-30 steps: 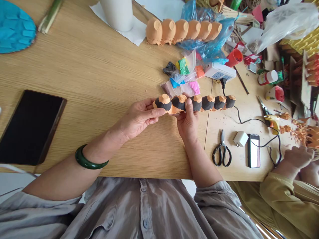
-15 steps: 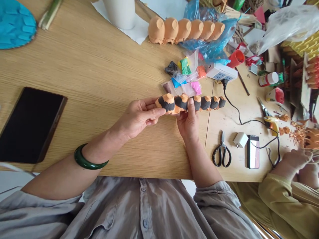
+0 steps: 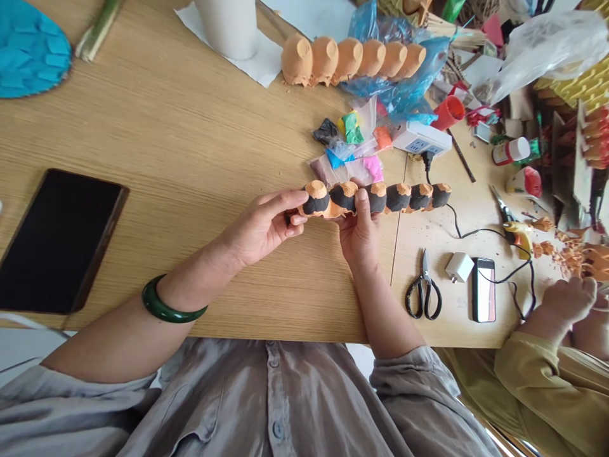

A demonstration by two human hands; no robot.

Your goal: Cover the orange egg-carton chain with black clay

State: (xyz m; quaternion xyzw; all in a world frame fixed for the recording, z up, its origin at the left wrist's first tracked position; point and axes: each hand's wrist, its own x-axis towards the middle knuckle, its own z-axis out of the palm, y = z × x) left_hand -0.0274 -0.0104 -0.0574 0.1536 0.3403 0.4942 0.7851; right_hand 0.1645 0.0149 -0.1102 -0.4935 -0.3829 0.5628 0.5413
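A row of joined, orange, egg-shaped pieces (image 3: 397, 198) with black bands around them is held up level over the table. My right hand (image 3: 360, 231) grips it near the middle, thumb across the front and the other fingers behind. At the row's left end, my left hand (image 3: 266, 225) has one digit pressed against the end piece's black band. Its other fingers curl below, close to the underside. A small dark bit shows between those fingers, too small to name. Just beyond lie small plastic packets of coloured material (image 3: 352, 149).
A similar plain orange row (image 3: 349, 60) stands at the back beside a white cylinder (image 3: 226, 28). To the right are scissors (image 3: 423, 289), a white adapter (image 3: 459, 267), a phone (image 3: 484, 292) and a power strip (image 3: 421, 139). A tablet (image 3: 59, 238) lies left. A co-worker's hand (image 3: 568, 298) is far right.
The row has turned slightly, its far right end now showing farther right. The left hand's digit has moved up from the lower edge to the end piece's upper left side.
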